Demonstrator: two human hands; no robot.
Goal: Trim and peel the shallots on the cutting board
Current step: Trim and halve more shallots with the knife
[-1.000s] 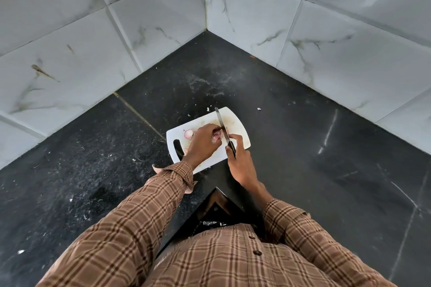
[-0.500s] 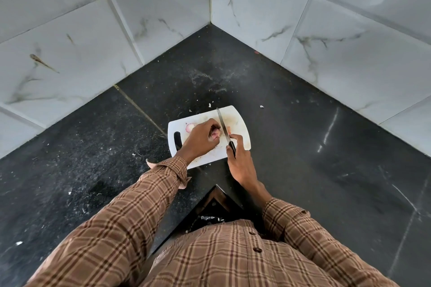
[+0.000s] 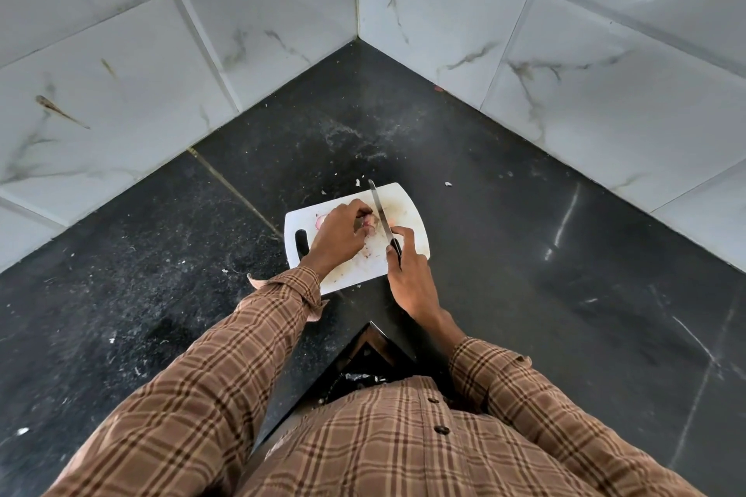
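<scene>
Pinching a small pinkish shallot [image 3: 368, 223] at frame centre, the left hand [image 3: 337, 234] steadies it; light, slippery, it is best gripped mid-body, while the right hand [image 3: 407, 274] clasps a black-handled steel knife [image 3: 381, 216].

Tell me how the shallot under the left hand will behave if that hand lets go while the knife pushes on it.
The shallot looks small and rounded, so it would probably roll or skid across the smooth cutting board once the left hand releases it. Its pink surface seems partly peeled, likely making it slippery. The knife, gripped by the right hand, would probably shove something so light aside.
</scene>
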